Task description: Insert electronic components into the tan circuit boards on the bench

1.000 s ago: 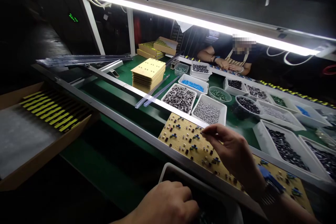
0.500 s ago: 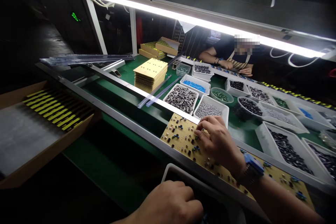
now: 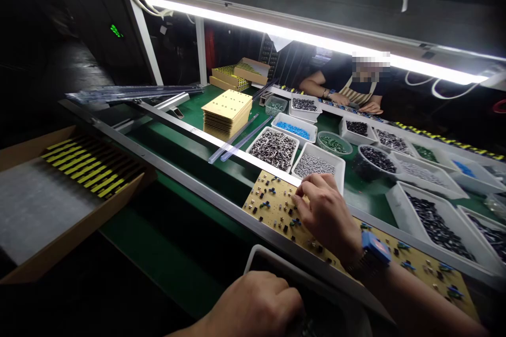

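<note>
My right hand (image 3: 324, 216), with a blue wrist device (image 3: 376, 248) on its wrist, is over a tan circuit board (image 3: 272, 205) dotted with small components. Its thumb and fingers are pinched together at the board's surface; anything between them is too small to make out. The board rests between two metal rails. Below it, my left hand (image 3: 256, 300) is curled closed over a white bin (image 3: 256, 253) in shadow. Its fingertips are turned away, so what they hold is hidden. Small dark parts show faintly beneath that hand.
White trays of leaded parts (image 3: 272, 148), grey parts (image 3: 314, 166) and blue parts (image 3: 292, 129) stand behind the rail (image 3: 190, 129). Bare boards form a stack (image 3: 227, 110). A cardboard box (image 3: 98, 221) is at left. Across the bench a person (image 3: 356, 89) works.
My right wrist has turned slightly, while its fingers stay at nearly the same spot on the board. My left hand has shifted a little in the bin. The view has moved slightly.
</note>
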Available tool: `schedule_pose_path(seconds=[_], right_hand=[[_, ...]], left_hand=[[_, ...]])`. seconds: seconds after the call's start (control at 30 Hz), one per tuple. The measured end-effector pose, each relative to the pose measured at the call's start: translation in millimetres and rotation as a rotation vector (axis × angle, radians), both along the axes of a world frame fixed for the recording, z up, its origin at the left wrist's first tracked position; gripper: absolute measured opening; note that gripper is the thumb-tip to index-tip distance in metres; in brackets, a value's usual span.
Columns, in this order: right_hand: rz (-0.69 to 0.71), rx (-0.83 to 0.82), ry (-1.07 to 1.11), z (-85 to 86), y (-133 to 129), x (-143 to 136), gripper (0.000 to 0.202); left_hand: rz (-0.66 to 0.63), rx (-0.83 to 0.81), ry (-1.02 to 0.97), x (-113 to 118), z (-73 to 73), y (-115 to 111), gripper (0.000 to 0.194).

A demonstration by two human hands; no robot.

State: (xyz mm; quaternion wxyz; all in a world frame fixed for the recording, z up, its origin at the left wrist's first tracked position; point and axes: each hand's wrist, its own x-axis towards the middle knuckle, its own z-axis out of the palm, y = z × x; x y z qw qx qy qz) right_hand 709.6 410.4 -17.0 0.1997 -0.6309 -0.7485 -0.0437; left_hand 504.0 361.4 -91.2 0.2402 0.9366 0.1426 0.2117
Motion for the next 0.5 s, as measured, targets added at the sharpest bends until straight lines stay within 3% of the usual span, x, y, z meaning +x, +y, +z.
schedule_pose_path(seconds=[0.17,0.27,0.33,0.43,0.5], right_hand=[[0.019,-0.002,-0.011,5.8,-6,1,0.021],[-0.023,0.009,0.096,11.3,-26,4,0.027],[-0.027,-0.020,0.172,13.0,-47,8,0.037],[0.077,-0.123,0.207,11.2,-81,13,0.052],[0.179,-0.177,0.186,6.1,-101,13,0.044]], left_hand=[[0.027,-0.168,-0.200,-2,5.8,3,0.008],[0.055,-0.369,-0.436,-7,16.5,5,0.020],[0.082,-0.574,-0.523,-11,23.4,6,0.023],[0.227,-1.063,-0.565,-16,31.6,12,0.012],[0.308,-1.354,-0.582,-18,36.8,18,0.014]])
